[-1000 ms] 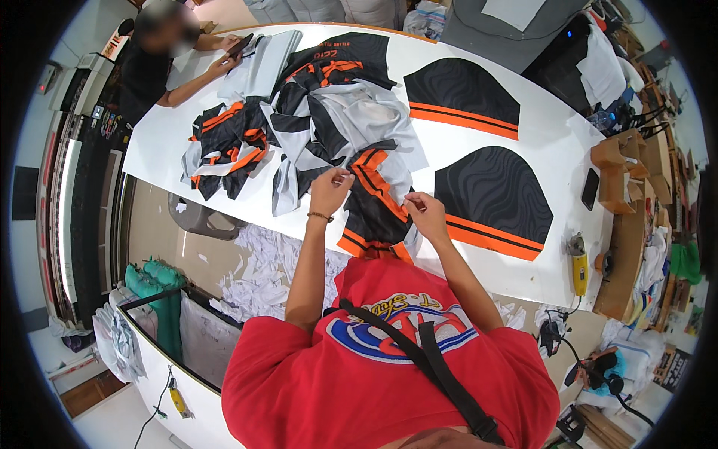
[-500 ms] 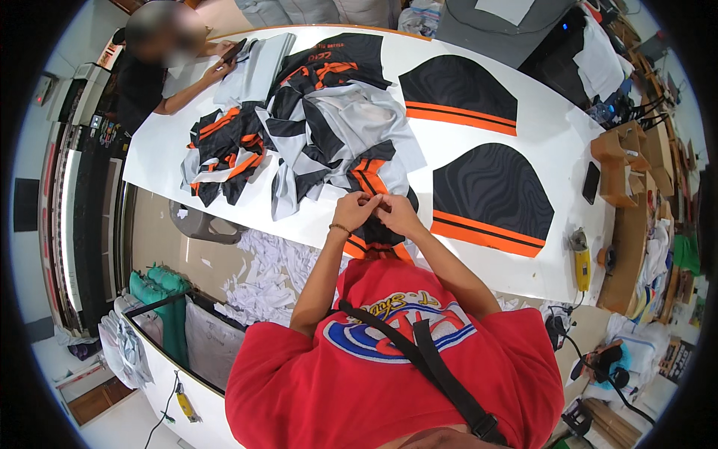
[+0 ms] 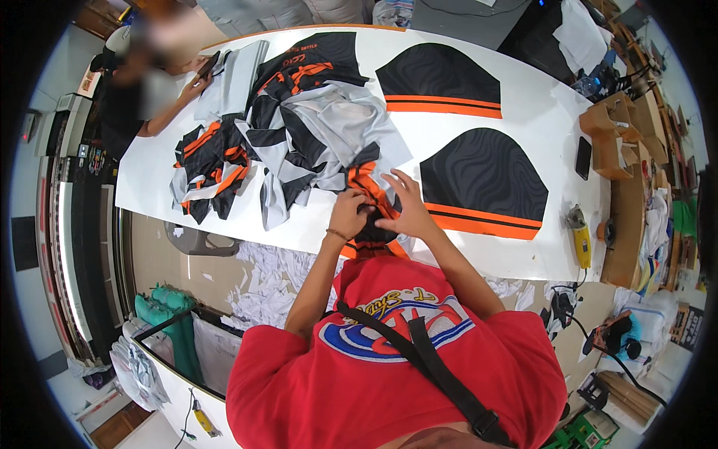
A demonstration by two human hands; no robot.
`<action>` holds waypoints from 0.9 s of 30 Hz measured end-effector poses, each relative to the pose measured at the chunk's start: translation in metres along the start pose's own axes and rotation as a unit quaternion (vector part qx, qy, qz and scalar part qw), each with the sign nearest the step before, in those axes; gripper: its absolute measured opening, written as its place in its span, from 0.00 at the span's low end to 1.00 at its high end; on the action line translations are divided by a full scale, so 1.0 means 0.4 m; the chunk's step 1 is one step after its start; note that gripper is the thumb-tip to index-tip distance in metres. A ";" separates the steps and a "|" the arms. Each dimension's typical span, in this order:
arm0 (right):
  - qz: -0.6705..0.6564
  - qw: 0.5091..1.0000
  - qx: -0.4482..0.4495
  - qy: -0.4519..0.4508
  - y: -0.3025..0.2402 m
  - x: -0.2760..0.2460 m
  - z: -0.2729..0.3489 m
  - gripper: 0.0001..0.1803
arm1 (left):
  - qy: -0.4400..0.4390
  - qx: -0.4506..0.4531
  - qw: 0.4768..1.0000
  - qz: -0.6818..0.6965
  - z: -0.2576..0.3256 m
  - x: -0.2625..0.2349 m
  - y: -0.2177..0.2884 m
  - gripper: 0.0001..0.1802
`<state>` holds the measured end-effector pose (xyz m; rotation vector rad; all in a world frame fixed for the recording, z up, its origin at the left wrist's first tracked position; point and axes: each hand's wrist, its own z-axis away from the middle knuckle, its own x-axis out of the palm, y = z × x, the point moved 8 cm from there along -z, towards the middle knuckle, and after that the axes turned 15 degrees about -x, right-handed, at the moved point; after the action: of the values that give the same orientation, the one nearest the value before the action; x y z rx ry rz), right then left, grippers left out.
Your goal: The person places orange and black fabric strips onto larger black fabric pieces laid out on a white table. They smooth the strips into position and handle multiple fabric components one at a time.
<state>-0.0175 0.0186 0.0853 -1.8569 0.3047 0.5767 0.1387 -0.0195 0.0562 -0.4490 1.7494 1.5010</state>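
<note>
In front of my body, at the table's near edge, lies a black fabric piece with orange stripes (image 3: 374,232). My left hand (image 3: 349,215) has its fingers curled together on this piece. To its right, my right hand (image 3: 410,210) is open, thumb and fingers spread apart over the same cloth, holding nothing. Beyond them is a loose heap of grey, black and orange fabric (image 3: 329,123). Two black cut panels with orange bands, a near panel (image 3: 486,179) and a far panel (image 3: 441,78), lie flat to the right.
At the far left of the white table (image 3: 568,165), another person (image 3: 134,97) holds a phone (image 3: 209,65). On the right are a black phone (image 3: 583,158), a yellow corded cutting tool (image 3: 581,243) and cardboard boxes (image 3: 617,138). White scraps (image 3: 262,280) cover the floor below left.
My right hand has come away from my left and opened, its fingers now spread. My left hand stays on the striped cloth. The whole view has shifted slightly.
</note>
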 end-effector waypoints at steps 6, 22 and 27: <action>0.071 0.983 -0.093 -0.144 -0.068 0.079 0.067 0.62 | -0.397 -0.038 0.885 0.239 0.100 0.024 0.044 0.10; 0.200 0.939 -0.063 -0.274 -0.094 0.115 0.096 0.48 | 0.353 -0.373 0.810 -0.283 -0.025 -0.591 -0.637 0.16; 0.117 0.978 -0.056 -0.163 -0.127 0.052 0.063 0.39 | 0.332 -0.337 0.878 -0.067 -0.058 -0.711 -0.629 0.11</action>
<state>0.0183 0.0616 0.1086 -1.8077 0.2761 1.0660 0.4884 -0.1632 0.0969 -1.5670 1.5487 1.9761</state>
